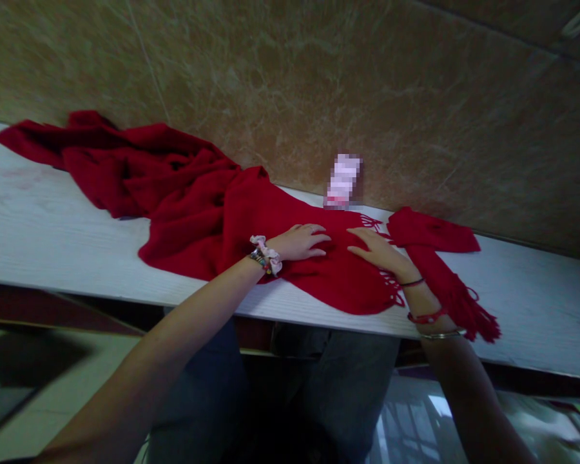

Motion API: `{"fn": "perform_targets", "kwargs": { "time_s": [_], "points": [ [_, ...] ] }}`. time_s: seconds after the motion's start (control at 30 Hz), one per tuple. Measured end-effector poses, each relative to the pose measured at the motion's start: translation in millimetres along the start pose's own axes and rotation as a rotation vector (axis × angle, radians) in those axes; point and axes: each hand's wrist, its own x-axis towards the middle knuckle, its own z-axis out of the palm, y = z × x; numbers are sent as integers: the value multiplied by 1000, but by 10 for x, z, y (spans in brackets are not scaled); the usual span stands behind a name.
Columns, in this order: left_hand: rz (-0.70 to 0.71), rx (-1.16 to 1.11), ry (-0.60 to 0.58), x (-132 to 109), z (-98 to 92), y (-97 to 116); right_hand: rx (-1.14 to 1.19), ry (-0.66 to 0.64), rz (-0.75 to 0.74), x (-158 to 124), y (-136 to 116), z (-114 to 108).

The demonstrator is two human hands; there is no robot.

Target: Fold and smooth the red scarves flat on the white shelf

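A large red fringed scarf [188, 212] lies along the white bench top, bunched and wrinkled on the left and spread flatter under my hands. My left hand [299, 241] rests on its flat part with fingers stretched out. Close to the fringed end, my right hand [379, 250] lies on the cloth, fingers apart and pointing left. Neither hand grips anything. To the right of my right hand is a folded red scarf [432, 235], its tasselled end hanging toward the front edge and partly behind my forearm.
The white wood-grain top [536, 296] is narrow, with its front edge just before my legs. A brown marble-like wall [270, 84] runs along the back. Against it leans a blurred-out pink and white rectangular item [344, 179].
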Motion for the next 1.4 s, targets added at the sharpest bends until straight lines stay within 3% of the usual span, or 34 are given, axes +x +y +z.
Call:
{"fn": "perform_targets", "kwargs": {
  "time_s": [0.13,0.33,0.4,0.47,0.53,0.63,0.7,0.8,0.97,1.23,1.4],
  "points": [
    [-229,9,-237,-30,39,-19,-171,-201,73,13,25,216],
    [-312,-36,-292,-82,-14,-76,-214,-319,232,15,154,168],
    [-290,-44,-306,-80,-59,-98,-187,-361,233,85,187,90],
    [-275,-63,-323,-41,-127,-126,-160,-321,193,208,206,20],
    [-272,-63,-287,47,-196,-164,-160,-187,149,368,197,-7],
    [-276,5,-123,221,-214,-244,-191,-30,127,587,119,75],
    [-313,48,-74,304,-141,-309,-195,-72,163,659,46,186],
    [-358,54,-89,325,19,-396,-199,-204,277,636,-29,316],
    [-301,24,-149,264,126,-447,-186,-353,350,519,-1,292],
    [-278,21,-100,241,93,-428,-212,-219,343,531,63,402],
    [-277,-9,-114,232,71,-424,-206,-204,323,517,112,419]
  ]
}}
